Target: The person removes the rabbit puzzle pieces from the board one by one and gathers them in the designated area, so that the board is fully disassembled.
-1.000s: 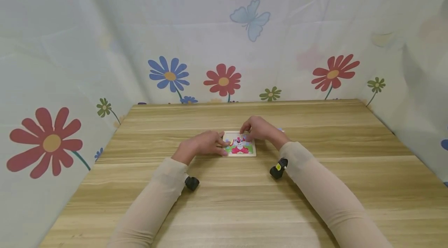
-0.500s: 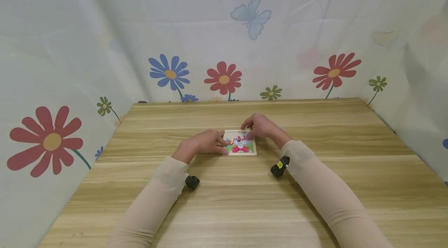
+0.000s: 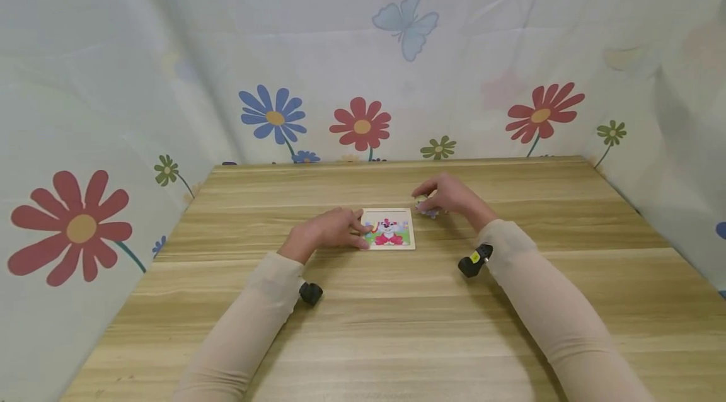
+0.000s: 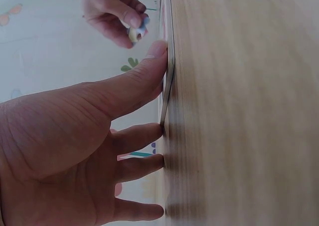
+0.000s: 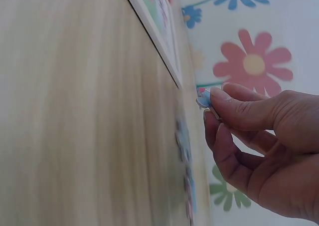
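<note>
A small square jigsaw puzzle board (image 3: 388,247) with a pale wooden rim lies on the table. A cartoon animal in pink and white fills its lower part, and bare wood shows along the top. My left hand (image 3: 334,229) rests at the board's left side. Its thumb (image 4: 144,76) touches the board's edge, and its other fingers are extended, some with tips on the table. My right hand (image 3: 450,194) is to the right of the board, above the table, pinching a small puzzle piece (image 5: 203,98) between thumb and fingers. The piece has blue and some red on it.
Several loose puzzle pieces (image 5: 185,156) lie on the wood-grain table (image 3: 363,320) under the right hand, blurred in the right wrist view. A flowered curtain (image 3: 317,62) hangs behind the table. Each wrist carries a small black camera (image 3: 475,261).
My right hand has left the board's upper right, moving right and away to the loose pieces, and now holds a piece above the table. My left hand stays at the board.
</note>
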The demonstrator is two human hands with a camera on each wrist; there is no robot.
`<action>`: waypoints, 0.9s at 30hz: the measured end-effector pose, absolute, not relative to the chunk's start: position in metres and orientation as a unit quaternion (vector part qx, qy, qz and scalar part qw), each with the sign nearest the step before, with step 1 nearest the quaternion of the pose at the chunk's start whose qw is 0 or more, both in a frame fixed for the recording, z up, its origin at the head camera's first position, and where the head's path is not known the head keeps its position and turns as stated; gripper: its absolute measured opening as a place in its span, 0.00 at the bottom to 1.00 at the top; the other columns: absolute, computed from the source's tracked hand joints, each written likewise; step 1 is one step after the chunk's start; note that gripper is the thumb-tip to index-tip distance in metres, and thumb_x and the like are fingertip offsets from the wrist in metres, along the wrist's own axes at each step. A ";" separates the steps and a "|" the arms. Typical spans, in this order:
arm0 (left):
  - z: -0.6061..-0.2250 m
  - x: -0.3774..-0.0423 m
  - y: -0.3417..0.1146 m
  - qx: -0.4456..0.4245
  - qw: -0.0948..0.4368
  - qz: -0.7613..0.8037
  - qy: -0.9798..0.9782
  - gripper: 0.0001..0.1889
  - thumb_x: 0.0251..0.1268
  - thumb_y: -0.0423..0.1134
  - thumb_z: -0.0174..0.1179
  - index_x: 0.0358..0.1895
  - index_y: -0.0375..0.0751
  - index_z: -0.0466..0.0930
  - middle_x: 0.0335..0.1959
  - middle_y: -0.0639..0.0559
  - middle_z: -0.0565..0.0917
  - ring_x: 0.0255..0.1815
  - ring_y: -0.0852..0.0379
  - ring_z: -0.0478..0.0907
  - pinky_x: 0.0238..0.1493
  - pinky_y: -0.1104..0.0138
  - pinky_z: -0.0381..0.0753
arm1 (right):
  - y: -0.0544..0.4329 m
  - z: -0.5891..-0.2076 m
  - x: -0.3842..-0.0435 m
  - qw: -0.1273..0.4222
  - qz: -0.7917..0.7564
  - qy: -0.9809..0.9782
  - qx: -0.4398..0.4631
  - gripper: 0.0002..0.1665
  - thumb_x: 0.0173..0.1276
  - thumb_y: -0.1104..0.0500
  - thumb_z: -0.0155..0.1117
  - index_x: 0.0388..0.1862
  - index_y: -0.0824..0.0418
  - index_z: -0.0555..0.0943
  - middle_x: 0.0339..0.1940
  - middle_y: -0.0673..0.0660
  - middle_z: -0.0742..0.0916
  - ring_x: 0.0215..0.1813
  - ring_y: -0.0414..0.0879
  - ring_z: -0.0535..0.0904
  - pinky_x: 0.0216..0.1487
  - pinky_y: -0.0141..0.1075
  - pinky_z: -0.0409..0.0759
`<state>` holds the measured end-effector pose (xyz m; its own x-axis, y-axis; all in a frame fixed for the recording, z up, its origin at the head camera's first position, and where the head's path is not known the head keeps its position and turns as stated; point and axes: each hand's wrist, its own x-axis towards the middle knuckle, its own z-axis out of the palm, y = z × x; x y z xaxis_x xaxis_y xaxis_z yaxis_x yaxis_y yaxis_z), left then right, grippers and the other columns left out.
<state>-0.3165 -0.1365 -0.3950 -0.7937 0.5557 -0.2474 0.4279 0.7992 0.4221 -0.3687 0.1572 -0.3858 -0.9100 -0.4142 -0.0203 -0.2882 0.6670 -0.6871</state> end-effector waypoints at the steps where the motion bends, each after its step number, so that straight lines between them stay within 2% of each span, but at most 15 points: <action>1: -0.395 -0.317 -0.137 0.263 0.183 0.177 0.931 0.27 0.64 0.51 0.67 0.65 0.50 0.78 0.78 0.42 0.57 0.79 0.44 0.52 0.75 0.56 0.57 | 0.162 -0.384 -0.369 0.085 -0.363 0.908 -0.192 0.21 0.63 0.63 0.74 0.55 0.67 0.85 0.54 0.63 0.86 0.53 0.54 0.79 0.49 0.42 0.79; 4: -0.394 -0.317 -0.136 0.265 0.182 0.181 0.930 0.27 0.63 0.50 0.68 0.65 0.49 0.78 0.78 0.42 0.57 0.79 0.44 0.52 0.75 0.56 0.57 | 0.180 -0.384 -0.370 0.075 -0.369 0.907 -0.190 0.21 0.64 0.64 0.73 0.56 0.68 0.84 0.54 0.64 0.86 0.55 0.56 0.79 0.51 0.43 0.79; 7: -0.395 -0.318 -0.135 0.268 0.183 0.187 0.927 0.27 0.62 0.50 0.69 0.64 0.49 0.79 0.78 0.41 0.58 0.79 0.43 0.52 0.75 0.56 0.56 | 0.201 -0.386 -0.371 0.074 -0.382 0.904 -0.179 0.22 0.65 0.65 0.72 0.57 0.70 0.83 0.55 0.67 0.85 0.54 0.56 0.79 0.49 0.42 0.81; 16: -0.397 -0.318 -0.137 0.260 0.184 0.186 0.930 0.27 0.62 0.50 0.69 0.65 0.51 0.78 0.78 0.42 0.58 0.79 0.44 0.52 0.75 0.56 0.56 | 0.257 -0.393 -0.372 0.082 -0.384 0.911 -0.124 0.25 0.66 0.63 0.71 0.60 0.72 0.80 0.56 0.69 0.84 0.44 0.45 0.80 0.40 0.32 0.82; 22: -0.396 -0.320 -0.139 0.259 0.180 0.179 0.932 0.28 0.62 0.50 0.69 0.65 0.51 0.78 0.78 0.42 0.59 0.79 0.45 0.53 0.75 0.56 0.57 | 0.267 -0.393 -0.371 0.086 -0.394 0.907 -0.122 0.24 0.64 0.65 0.73 0.57 0.73 0.81 0.55 0.68 0.85 0.42 0.43 0.80 0.39 0.32 0.82; 27: -0.395 -0.320 -0.139 0.262 0.179 0.184 0.930 0.28 0.62 0.49 0.70 0.65 0.51 0.78 0.78 0.42 0.59 0.79 0.44 0.53 0.75 0.56 0.57 | 0.264 -0.396 -0.371 0.083 -0.372 0.914 -0.140 0.23 0.63 0.64 0.74 0.56 0.71 0.83 0.51 0.66 0.86 0.44 0.49 0.78 0.40 0.32 0.81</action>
<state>-0.3202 -0.1386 -0.3948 -0.7985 0.5533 -0.2374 0.4210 0.7950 0.4367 -0.3714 0.2641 -0.3959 -0.9469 -0.3178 -0.0478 -0.1938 0.6833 -0.7039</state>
